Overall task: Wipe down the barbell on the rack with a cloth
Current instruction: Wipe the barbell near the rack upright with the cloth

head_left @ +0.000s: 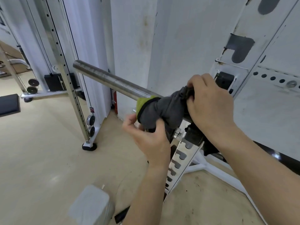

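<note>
While the right hand (209,101) grips the bunched upper end of the cloth (164,109) with curled fingers, the left hand (146,135) holds the lower end from below, with its thumb pressed on the fabric and its fingers bent around it. Some fingertips of the left hand are hidden behind the cloth. The cloth is dark grey with a green edge, and it is wrapped around the barbell (105,78), close to the place where the bar meets the rack (181,158). The part of the bar under the cloth cannot be seen, and the right hand and forearm cover the bar beyond it. Only the bare steel sleeve is visible; it goes up and to the left and ends in open air.

Under the hands, the notched upright of the rack leans down to the floor (40,151). The support that carries the bar is mostly covered by the right wrist, so I cannot tell how the bar sits on it. Behind stands a white wall (134,38). To the left stands a cable machine (65,65) with small pulleys (90,120) near its foot. A black pad (9,104) is cut off by the left edge. A grey block (90,207) at the bottom is blurred and hard to identify.
</note>
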The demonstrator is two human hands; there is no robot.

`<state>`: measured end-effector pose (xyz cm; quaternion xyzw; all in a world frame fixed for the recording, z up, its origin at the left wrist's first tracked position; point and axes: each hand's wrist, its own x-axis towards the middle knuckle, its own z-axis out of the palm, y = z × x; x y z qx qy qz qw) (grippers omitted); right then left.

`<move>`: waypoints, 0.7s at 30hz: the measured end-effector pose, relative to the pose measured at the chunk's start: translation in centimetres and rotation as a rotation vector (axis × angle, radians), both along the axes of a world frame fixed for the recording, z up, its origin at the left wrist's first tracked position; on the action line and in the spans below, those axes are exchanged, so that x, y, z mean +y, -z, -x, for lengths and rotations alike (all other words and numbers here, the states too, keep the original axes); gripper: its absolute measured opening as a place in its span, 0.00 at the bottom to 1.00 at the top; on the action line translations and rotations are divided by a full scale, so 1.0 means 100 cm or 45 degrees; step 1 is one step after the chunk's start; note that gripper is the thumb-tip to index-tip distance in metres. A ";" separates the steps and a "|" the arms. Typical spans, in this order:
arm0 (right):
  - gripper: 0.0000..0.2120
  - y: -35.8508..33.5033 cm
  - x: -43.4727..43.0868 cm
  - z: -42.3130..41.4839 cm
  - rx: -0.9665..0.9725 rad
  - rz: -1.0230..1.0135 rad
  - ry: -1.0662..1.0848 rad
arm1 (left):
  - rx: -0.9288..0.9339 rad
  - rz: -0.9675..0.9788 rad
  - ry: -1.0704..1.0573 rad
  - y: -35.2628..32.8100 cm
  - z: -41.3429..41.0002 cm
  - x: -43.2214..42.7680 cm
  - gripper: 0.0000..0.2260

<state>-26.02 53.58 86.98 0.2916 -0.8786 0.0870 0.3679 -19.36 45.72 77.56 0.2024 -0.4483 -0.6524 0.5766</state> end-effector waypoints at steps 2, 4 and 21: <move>0.06 -0.007 -0.009 -0.001 -0.129 -0.021 0.122 | -0.120 0.448 -0.106 0.002 0.010 -0.010 0.23; 0.07 -0.005 -0.014 -0.004 -0.282 -0.213 0.124 | -0.313 0.679 -0.094 0.013 0.015 -0.011 0.22; 0.16 0.001 0.024 -0.028 -0.487 0.066 -0.096 | 0.065 -1.012 1.271 0.038 0.037 0.020 0.22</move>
